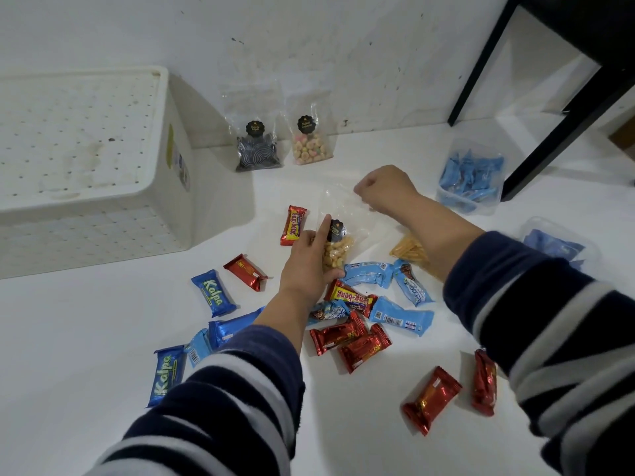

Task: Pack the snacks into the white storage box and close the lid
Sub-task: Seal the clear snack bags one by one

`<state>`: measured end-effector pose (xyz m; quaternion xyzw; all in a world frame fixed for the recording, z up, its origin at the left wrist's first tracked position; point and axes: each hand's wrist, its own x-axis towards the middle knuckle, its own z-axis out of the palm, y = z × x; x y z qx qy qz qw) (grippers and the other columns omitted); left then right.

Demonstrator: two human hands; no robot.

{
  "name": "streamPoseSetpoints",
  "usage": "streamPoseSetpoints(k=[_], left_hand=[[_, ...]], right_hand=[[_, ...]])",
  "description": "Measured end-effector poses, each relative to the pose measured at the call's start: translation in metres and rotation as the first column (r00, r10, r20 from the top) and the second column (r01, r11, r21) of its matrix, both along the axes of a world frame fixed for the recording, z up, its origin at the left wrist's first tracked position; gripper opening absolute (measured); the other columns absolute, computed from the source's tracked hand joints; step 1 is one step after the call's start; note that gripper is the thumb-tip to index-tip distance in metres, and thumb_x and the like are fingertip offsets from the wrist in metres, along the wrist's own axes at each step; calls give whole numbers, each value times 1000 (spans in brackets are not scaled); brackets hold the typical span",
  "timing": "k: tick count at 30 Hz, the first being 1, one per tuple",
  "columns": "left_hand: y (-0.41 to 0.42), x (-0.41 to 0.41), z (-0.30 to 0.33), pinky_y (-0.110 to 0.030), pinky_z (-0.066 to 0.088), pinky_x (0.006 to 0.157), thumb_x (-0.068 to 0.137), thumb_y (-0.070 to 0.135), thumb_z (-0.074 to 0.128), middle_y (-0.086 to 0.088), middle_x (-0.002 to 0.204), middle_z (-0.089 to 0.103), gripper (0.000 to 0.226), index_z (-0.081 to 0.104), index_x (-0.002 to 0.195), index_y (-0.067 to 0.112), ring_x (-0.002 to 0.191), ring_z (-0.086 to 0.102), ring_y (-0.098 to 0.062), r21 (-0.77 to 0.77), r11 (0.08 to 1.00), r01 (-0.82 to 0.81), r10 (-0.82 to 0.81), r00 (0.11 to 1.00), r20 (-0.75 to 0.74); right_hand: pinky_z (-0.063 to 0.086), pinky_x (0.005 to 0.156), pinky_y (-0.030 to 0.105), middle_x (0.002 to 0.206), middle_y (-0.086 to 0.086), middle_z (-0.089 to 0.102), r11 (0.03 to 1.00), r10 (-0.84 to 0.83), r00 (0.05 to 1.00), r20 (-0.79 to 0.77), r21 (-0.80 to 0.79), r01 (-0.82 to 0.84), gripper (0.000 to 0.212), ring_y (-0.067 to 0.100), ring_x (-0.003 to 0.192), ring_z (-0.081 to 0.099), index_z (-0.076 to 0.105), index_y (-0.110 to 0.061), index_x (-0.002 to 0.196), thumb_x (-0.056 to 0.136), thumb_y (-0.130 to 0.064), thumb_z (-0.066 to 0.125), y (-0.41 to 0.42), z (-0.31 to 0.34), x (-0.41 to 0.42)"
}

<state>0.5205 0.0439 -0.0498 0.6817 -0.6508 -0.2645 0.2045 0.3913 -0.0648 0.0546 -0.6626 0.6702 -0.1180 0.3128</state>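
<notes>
The white storage box (171, 214) sits at the left with its perforated lid (75, 132) on top. A clear bag of yellow round snacks (338, 250) lies in the middle of the white floor. My left hand (309, 262) grips its lower part, with the forefinger stretched along the bag. My right hand (381, 190) pinches the bag's clear top edge. Several wrapped bars lie scattered around: blue Kalpa bars (213, 292), red bars (431, 400), and yellow-red Beng-beng bars (293, 225). A bag of yellow sticks (409, 250) lies partly under my right forearm.
Two clear snack bags lean on the back wall, one with dark spiral pieces (256, 152) and one with pastel pieces (311, 146). Two clear tubs of blue packets (470, 180) (553, 245) stand at the right. A black furniture leg (556, 132) slants down at the right.
</notes>
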Motion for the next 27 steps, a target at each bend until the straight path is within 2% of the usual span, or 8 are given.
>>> streamPoseSetpoints(k=[4, 6, 10, 12, 16, 20, 25, 27], left_hand=[[-1, 0, 0, -40, 49, 96, 78, 33, 76, -2, 139, 36, 102, 6, 152, 34, 124, 44, -23, 9, 1000, 9, -9, 1000, -4], [-1, 0, 3, -39, 47, 98, 78, 39, 74, -2, 141, 35, 94, 15, 151, 32, 127, 42, -21, 9, 1000, -11, 11, 999, -47], [-9, -11, 25, -36, 44, 99, 93, 51, 46, -1, 130, 44, 41, 53, 125, 25, 120, 46, -17, -115, 934, -338, 296, 913, -282], [-20, -17, 43, -31, 43, 87, 97, 50, 37, 0, 111, 56, 39, 59, 106, 20, 103, 52, -15, -105, 890, -445, 378, 845, -379], [-36, -21, 60, -25, 39, 74, 98, 37, 45, 3, 88, 62, 30, 63, 98, 13, 84, 56, -13, 24, 923, -384, 338, 781, -525], [-35, -20, 55, -24, 46, 74, 95, 24, 52, 1, 84, 64, 20, 67, 92, 12, 84, 60, -15, 45, 925, -378, 337, 759, -557], [-34, -22, 52, -16, 44, 67, 95, 26, 53, 2, 82, 65, 22, 68, 94, 10, 78, 58, -9, 68, 917, -392, 356, 732, -581], [-33, -21, 51, -20, 45, 69, 95, 25, 53, 4, 84, 64, 19, 66, 94, 12, 80, 58, -9, 51, 918, -393, 350, 743, -570]], right_hand=[[52, 78, 33, 85, 8, 66, 1000, 4, 1000, 4, 21, -4, 26, 22, 82, 61, 73, -1, 96, 88, -23, 63, 8, 0, -11], [51, 77, 31, 86, 7, 68, 999, 21, 1000, -4, -31, -21, 25, 22, 82, 63, 73, 0, 94, 87, -21, 62, 13, -2, -11], [55, 81, 34, 96, 11, 73, 992, 52, 998, -34, -115, -56, 25, 26, 92, 66, 73, -2, 88, 89, -22, 58, 24, -6, -9], [56, 82, 38, 94, 11, 73, 987, 67, 997, -30, -143, -70, 26, 26, 90, 66, 74, -3, 89, 89, -23, 57, 29, -5, -7], [56, 82, 40, 93, 10, 73, 986, 73, 997, -17, -149, -75, 26, 27, 89, 66, 73, -4, 89, 90, -25, 57, 34, -4, -6], [55, 83, 36, 98, 4, 71, 990, 56, 997, -56, -124, -63, 21, 25, 92, 64, 71, -13, 89, 93, -26, 55, 34, -8, -5], [48, 71, 29, 103, 8, 69, 997, -39, 997, -65, -72, 34, 20, 29, 94, 64, 68, -6, 93, 90, -10, 49, 33, -15, 2], [49, 73, 31, 105, 8, 68, 997, -31, 997, -66, -77, 26, 24, 28, 96, 64, 68, -6, 97, 88, -3, 46, 34, -15, 5]])
